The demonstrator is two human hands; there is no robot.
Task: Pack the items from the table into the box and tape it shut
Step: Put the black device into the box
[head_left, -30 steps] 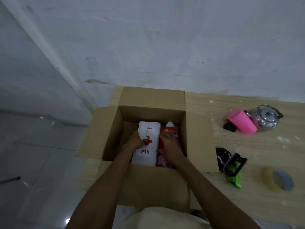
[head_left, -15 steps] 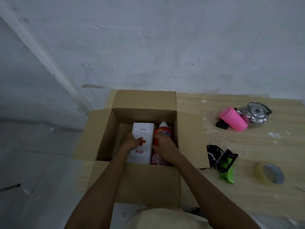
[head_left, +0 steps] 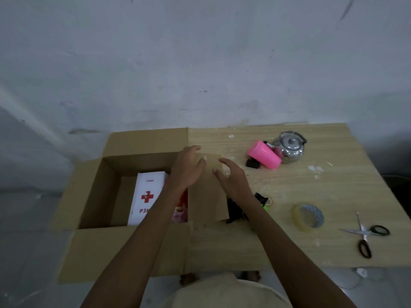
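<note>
While both hands hang over the right-hand flap (head_left: 206, 196) of the cardboard box (head_left: 93, 196), left of centre in the frame, I record packing as part done. Inside the box a white first-aid kit (head_left: 148, 192) with a red cross sits beside a red packet (head_left: 181, 210), the pair set toward the right wall. I judge this leaves the left of the cavity free for further items. The left hand (head_left: 188, 167) is above the flap's far corner and the right hand (head_left: 231, 178) is just beside it. The fingers of both are loosely spread and grip nothing, and I cannot confirm whether they touch the cardboard. They point toward the upper right, which suggests a reach for the next item. Unpacked on the desk (head_left: 333, 185) are a pink cup (head_left: 263, 157) lying on its side close against a steel kettle (head_left: 290, 147) in the upper right, a small black block (head_left: 252, 163) beside the cup, and a black-and-green object (head_left: 262, 200) partly hidden by the right forearm. The tape roll (head_left: 308, 216) and scissors (head_left: 364, 234) lie toward the right edge, well apart from the box, sensibly held back for sealing. All flaps stand open.
</note>
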